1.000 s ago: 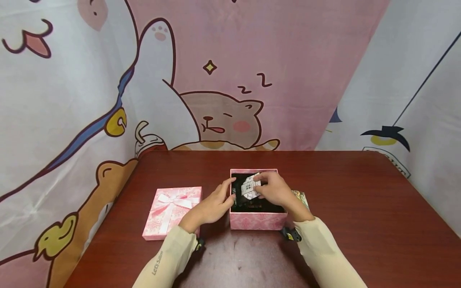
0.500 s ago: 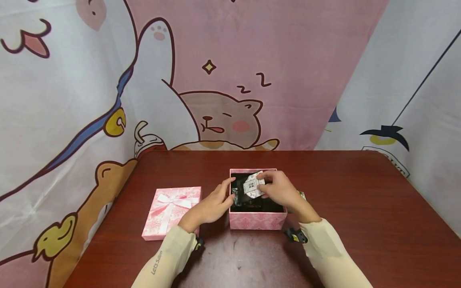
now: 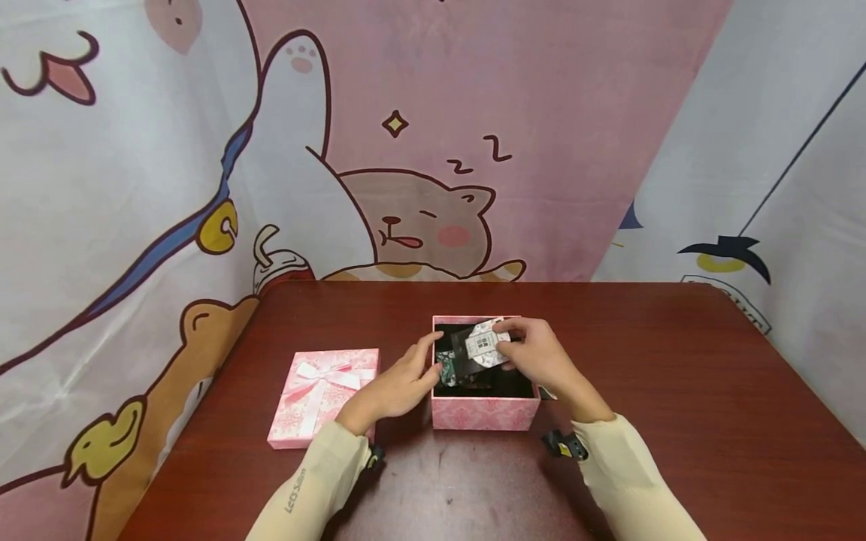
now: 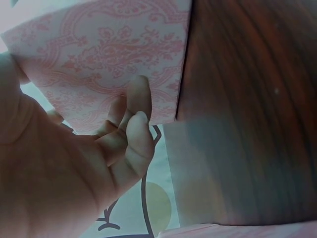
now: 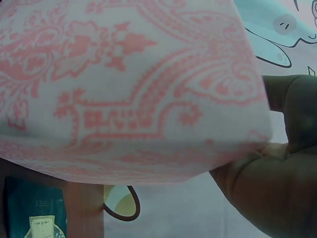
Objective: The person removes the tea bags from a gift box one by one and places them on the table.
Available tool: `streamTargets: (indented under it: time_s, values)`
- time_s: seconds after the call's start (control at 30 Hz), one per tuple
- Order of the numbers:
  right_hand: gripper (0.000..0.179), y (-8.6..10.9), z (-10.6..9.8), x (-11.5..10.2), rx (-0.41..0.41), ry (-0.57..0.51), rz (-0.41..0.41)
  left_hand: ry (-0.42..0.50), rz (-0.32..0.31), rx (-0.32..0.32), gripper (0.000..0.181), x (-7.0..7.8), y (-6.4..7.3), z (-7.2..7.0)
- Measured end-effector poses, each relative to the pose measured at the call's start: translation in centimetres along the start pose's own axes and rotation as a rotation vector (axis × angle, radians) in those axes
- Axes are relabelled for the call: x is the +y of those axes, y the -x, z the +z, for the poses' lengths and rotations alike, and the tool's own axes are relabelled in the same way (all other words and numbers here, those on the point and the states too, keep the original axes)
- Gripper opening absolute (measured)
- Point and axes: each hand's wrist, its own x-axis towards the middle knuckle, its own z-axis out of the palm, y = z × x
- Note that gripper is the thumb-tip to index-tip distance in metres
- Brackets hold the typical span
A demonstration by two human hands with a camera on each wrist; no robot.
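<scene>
"What's the person doing; can you tell?"
"I think this is the handling step; the right hand (image 3: 537,359), at two o'clock from the pink box (image 3: 483,413), pinches a dark packet (image 3: 482,347) between thumb and fingers; twelve is the far side."
"Where's the packet?"
"Over the box's open top, tilted, its white label showing; I can't tell if its low end touches what's under it, or if it's going in or out."
"And the left hand (image 3: 399,382)?"
"At nine o'clock; its thumb and pointer are apart and hooked over the rim, and the other fingers bend against the outside wall; so it holds the box."
"What else is there?"
"A green packet (image 3: 446,367) inside, near nine; the pink lid (image 3: 325,398) is off, on the table (image 3: 710,383), between eight and nine."
"What does the next move need?"
"A firm pinch, I'd say; a steady box too, and room so the packet doesn't bump the rim or drag the green one."
</scene>
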Motion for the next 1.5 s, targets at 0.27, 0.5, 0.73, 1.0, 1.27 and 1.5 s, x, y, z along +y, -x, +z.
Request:
streamTargets:
  time_s: [0.27,0.5,0.73,1.0,1.27,1.5]
  values:
    - [0.031,0.2,-0.7,-0.4,0.026,0.023,-0.007,0.001,0.007,-0.002,0.059,0.1,0.0,-0.1]
    - [0.033,0.6,-1.1,0.0,0.059,-0.013,-0.015,0.001,0.013,-0.004,0.059,0.1,0.0,-0.1]
    - [0.035,1.1,-2.0,0.4,0.111,-0.016,-0.005,0.005,0.003,-0.008,0.06,0.1,0.0,-0.1]
    - [0.034,1.4,-3.1,0.9,0.126,-0.002,0.012,0.012,0.041,0.012,0.059,0.1,0.0,-0.1]
    - [0.034,1.3,-4.0,1.3,0.168,-0.008,0.019,0.008,0.035,-0.002,0.06,0.1,-0.1,-0.1]
    - [0.035,1.6,-4.9,1.6,0.173,0.011,0.022,0.008,0.027,0.005,0.06,0.0,-0.2,-0.1]
